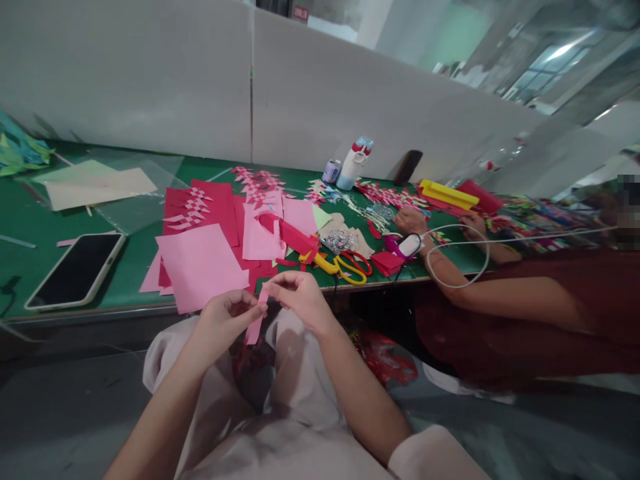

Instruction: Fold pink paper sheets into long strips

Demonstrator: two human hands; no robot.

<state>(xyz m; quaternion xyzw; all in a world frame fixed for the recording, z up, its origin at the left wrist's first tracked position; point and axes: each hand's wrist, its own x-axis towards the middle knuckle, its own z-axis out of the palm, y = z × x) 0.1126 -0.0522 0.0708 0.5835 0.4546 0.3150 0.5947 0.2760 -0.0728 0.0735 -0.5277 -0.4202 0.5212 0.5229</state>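
Observation:
Between my two hands is a narrow pink paper strip (pixel 255 325), held over my lap just off the table's front edge. My left hand (pixel 227 325) pinches the strip near its middle, thumb against fingers. At the strip's upper end, my right hand (pixel 299 298) grips it between thumb and fingertips. Close beyond my hands lies a square sheet of pink paper (pixel 203 265) on top of red sheets (pixel 225 200). Woven pink-and-white paper pieces (pixel 191 208) rest on the red paper.
A phone (pixel 77 270) lies at left on the green table (pixel 20 210). Yellow-handled scissors (pixel 353 270) and a yellow-and-red tool (pixel 320 259) lie right of the papers. A white bottle (pixel 354 165) and a can (pixel 331 171) stand behind. A co-worker's arms (pixel 450 267) reach in from the right.

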